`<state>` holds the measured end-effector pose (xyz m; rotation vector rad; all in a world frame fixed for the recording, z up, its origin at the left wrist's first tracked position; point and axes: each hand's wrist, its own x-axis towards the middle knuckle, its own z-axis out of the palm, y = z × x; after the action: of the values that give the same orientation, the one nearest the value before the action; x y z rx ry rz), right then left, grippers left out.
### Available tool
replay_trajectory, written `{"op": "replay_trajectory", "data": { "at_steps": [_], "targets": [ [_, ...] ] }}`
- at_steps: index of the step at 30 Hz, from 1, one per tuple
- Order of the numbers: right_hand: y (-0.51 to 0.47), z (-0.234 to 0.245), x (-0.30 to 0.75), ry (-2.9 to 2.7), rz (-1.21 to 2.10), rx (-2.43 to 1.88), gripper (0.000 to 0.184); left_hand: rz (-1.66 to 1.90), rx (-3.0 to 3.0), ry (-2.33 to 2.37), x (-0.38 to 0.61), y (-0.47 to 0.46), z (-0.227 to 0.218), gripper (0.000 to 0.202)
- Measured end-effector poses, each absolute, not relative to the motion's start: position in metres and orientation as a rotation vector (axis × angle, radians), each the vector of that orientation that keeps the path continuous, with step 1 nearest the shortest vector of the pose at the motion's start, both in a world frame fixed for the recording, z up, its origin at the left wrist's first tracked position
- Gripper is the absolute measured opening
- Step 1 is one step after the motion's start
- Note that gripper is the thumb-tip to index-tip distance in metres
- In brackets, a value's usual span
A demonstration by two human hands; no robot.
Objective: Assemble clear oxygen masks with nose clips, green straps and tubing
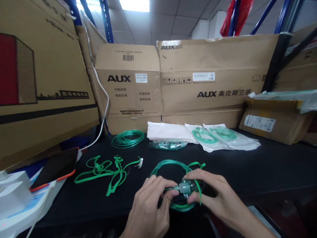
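Near the table's front edge, my left hand [154, 200] pinches the end of a green tube [170, 162] between thumb and fingers. The tube's end meets the connector of a clear green oxygen mask [187, 187]. Around the mask body, my right hand [210, 190] is closed, thumb below and fingers above. A green elastic strap [199, 191] hangs from the mask beside my right fingers. The rest of the tube lies coiled on the table behind and under both hands. Whether the tube is fully seated in the connector I cannot tell.
Loose green straps [99, 168] lie at left, with a coiled green tube [128, 138] behind. Clear masks [167, 145] sit before white packets [170, 132]; bagged tubing [205, 135] is further right. A phone [55, 167], power strip [24, 206] and cardboard boxes [213, 79] surround the black table [235, 165].
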<state>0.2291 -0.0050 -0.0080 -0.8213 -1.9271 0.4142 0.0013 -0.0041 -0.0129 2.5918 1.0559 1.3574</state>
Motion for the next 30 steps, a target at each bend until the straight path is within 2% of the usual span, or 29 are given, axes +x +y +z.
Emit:
{"op": "replay_trajectory", "data": {
  "at_steps": [5, 11, 16, 30],
  "targets": [
    [-0.005, -0.008, 0.23, -1.944, 0.265, -0.74, 0.032, 1.279, 2.476, 1.075, -0.001, -0.004, -0.009, 0.012],
    [-0.005, -0.008, 0.231, -1.958, 0.159, -0.663, 0.035, 1.127, 2.418, 1.129, 0.0, -0.002, -0.002, 0.021],
    [-0.006, -0.007, 0.23, -1.979, 0.205, -0.653, 0.039, 0.963, 2.391, 1.152, -0.002, -0.004, 0.003, 0.022],
    [-0.004, -0.009, 0.232, -1.95, 0.328, -0.615, 0.045, 0.9, 2.312, 1.218, 0.001, -0.011, 0.002, 0.019]
  ]
}}
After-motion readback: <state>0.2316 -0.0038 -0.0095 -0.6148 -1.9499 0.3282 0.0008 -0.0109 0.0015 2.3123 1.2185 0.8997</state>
